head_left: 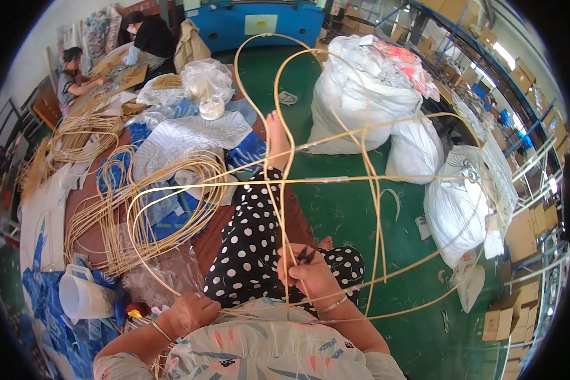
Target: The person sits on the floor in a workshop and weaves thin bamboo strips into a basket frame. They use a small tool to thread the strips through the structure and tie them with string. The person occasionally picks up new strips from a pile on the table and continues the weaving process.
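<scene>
A large open frame of bent cane loops (348, 179) spreads across my lap and out over the floor, its strips crossing one another. Some crossings look wrapped with a pale binding. At the frame's near left edge, my left hand (193, 313) is closed around the cane, close to my body. My right hand (313, 277) is also closed, on upright strips near the middle. A small black tool (306, 255), seemingly snips, sticks out of that hand; its handles are hidden by my fingers. My legs in dotted trousers (244, 247) lie beneath the frame.
Coiled cane bundles (107, 215) lie at my left, near a white plastic pitcher (85, 297). A white tub (211, 107) stands beyond them. Stuffed white sacks (354, 101) stand at right on the green floor (342, 215). Two people (76, 82) sit at a far-left table.
</scene>
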### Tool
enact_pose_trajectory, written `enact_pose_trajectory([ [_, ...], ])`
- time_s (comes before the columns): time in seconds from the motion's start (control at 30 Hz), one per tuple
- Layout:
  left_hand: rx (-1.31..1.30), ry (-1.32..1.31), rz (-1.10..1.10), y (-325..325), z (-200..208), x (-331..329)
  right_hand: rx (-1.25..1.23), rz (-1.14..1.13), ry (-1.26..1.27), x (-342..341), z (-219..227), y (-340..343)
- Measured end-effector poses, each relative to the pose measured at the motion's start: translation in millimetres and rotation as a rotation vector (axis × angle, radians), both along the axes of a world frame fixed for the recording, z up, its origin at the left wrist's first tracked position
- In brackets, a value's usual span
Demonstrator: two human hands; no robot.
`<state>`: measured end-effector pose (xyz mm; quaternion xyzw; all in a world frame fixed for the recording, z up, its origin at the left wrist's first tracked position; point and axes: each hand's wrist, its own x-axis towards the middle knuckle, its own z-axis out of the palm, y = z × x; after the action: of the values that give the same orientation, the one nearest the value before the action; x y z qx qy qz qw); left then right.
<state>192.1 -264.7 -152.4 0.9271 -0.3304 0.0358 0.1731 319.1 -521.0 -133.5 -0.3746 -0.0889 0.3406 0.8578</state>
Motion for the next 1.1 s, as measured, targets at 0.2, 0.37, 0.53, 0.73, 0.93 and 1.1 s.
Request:
enact_pose_trajectory([
  [0.2,-0.116,0.104,0.028,-11,7,12,-0.101,-0.047,0.002,4,-2,10],
  [0.37,-0.335,0.208,0.003,-46,24,44,-0.124,-0.019,-0.039,14,-7,20],
  [0.53,-0.74,0.518,0.177,-83,29,64,-0.167,-0.026,-0.174,26,-6,31],
  [0.73,-1.077,0.875,0.405,-92,28,72,-0.185,-0.028,-0.224,36,2,41],
  [0.93,-1.148,0.723,0.478,-86,36,71,-0.095,0.026,-0.215,40,10,47],
  [1.1,-1.176,0.624,0.511,-80,42,72,-0.141,-0.002,-0.259,41,15,49],
])
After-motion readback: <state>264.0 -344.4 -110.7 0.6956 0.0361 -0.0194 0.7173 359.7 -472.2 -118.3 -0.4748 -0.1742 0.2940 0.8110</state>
